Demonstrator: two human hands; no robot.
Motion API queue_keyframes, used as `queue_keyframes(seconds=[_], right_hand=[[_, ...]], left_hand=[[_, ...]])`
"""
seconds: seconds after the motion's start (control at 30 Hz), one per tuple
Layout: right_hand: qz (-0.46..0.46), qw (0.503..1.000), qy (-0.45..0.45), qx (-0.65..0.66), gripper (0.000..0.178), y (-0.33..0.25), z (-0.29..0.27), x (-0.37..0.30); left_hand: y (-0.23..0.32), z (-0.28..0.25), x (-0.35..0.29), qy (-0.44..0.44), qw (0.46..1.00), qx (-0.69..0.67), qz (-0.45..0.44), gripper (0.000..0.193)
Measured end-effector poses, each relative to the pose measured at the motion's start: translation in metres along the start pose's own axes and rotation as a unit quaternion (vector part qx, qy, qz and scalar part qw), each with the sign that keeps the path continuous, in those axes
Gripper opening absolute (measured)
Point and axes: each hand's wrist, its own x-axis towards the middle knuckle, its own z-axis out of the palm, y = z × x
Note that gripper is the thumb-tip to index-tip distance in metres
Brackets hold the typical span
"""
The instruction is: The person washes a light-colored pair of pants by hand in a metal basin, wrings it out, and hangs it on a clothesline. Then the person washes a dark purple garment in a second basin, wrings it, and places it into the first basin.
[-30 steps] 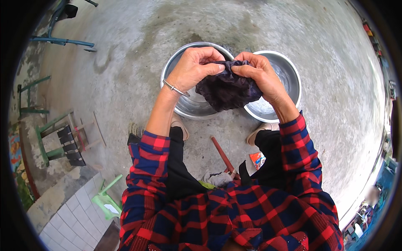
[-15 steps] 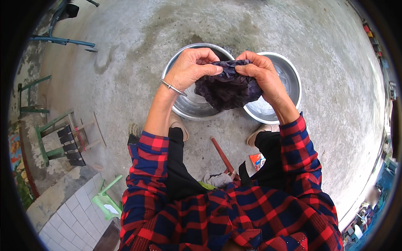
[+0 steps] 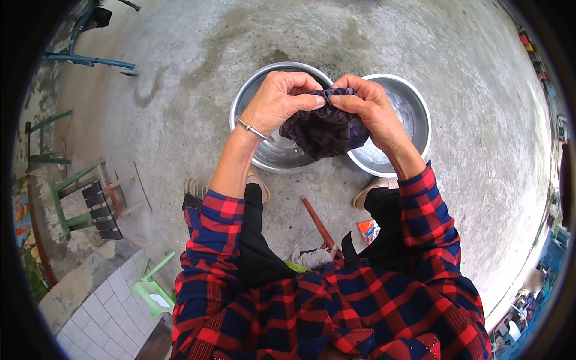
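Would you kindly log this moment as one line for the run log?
left hand: gripping dark cloth | right hand: gripping same cloth | cloth: bunched, held above two metal basins | floor: concrete

Hidden parts beneath my grip.
My left hand (image 3: pixel 277 102) and right hand (image 3: pixel 371 108) cover the dark cloth's (image 3: pixel 324 129) upper edge; the cloth hides both metal basins' (image 3: pixel 405 99) near rims; my fingertips vanish in its folds.
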Motion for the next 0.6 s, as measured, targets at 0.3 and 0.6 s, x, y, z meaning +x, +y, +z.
queue_keyframes(seconds=[0.3, 0.6], right_hand=[[-0.017, 0.997, 0.007, 0.079, 0.004, -0.004, -0.008, 0.001], [-0.006, 0.998, -0.001, 0.067, 0.005, 0.001, -0.004, 0.002]], left_hand=[[0.001, -0.012, -0.001, 0.013, 0.999, 0.035, -0.015, 0.013], [0.001, 0.001, -0.001, 0.017, 1.0, 0.006, -0.003, 0.014]])
